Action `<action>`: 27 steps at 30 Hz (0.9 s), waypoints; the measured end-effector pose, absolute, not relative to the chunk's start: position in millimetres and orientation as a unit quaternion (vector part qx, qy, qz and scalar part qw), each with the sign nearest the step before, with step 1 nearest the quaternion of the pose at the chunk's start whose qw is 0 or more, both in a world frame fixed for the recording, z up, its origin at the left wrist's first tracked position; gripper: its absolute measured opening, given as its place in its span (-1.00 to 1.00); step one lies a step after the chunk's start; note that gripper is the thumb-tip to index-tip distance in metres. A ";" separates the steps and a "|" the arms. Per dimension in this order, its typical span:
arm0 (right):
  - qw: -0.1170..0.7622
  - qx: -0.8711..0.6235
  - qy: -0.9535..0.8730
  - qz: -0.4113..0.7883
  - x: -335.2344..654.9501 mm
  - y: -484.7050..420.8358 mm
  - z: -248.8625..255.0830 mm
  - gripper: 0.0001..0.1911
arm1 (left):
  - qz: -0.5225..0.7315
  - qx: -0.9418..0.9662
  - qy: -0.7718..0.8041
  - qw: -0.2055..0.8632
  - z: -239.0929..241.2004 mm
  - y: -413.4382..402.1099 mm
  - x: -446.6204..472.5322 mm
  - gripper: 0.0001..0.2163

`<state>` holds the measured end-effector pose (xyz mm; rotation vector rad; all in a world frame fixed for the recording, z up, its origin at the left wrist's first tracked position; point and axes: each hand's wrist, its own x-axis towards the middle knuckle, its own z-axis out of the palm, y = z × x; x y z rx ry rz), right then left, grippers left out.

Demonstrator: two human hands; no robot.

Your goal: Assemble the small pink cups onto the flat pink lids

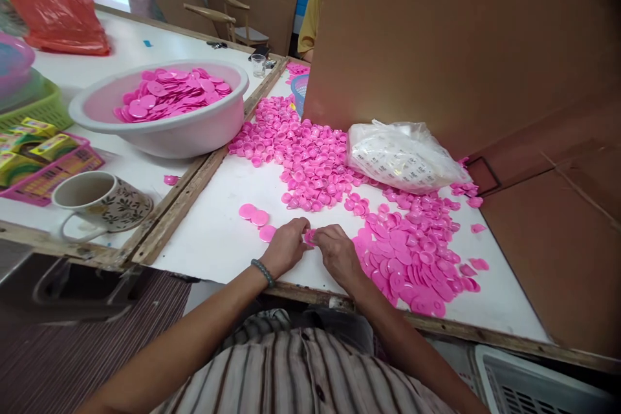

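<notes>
Close to the table's front edge, my left hand [290,247] and my right hand [336,254] pinch a small pink plastic piece [310,237] between them. Fingers cover most of it, so its exact shape is hard to see. A few flat pink discs [261,218] lie just left of my left hand. Right of my right hand spreads a heap of pink discs [398,259]. Beyond both hands lies a larger pile of small pink cup-shaped pieces [313,165].
A white basin [194,129] of pink discs stands at left, near a patterned mug [104,204] and a pink basket of boxes [48,162]. A clear plastic bag [405,158] rests on the pile. Cardboard [436,39] walls the right side. Behind it shows a person's yellow sleeve [312,19].
</notes>
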<state>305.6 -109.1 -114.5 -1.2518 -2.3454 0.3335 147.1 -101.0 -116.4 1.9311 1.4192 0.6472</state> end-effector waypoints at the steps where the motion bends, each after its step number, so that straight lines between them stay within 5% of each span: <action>1: 0.213 -0.450 -0.860 0.112 306.2 -108.7 -113.7 -0.74 | 0.249 0.737 0.543 0.318 -117.2 -101.2 147.3 -0.81; 11: 0.070 -0.389 -0.918 0.039 296.9 -95.7 -106.6 -0.73 | 0.256 0.744 0.534 0.308 -117.5 -102.7 148.0 -0.82; 19: 0.283 -0.476 -0.820 0.146 307.3 -94.8 -113.2 -0.79 | 0.275 0.734 0.540 0.308 -122.8 -104.5 146.8 -0.59; 27: 0.185 -0.412 -0.891 0.048 309.9 -100.8 -110.9 -0.75 | 0.275 0.742 0.534 0.297 -123.9 -102.7 148.2 -0.66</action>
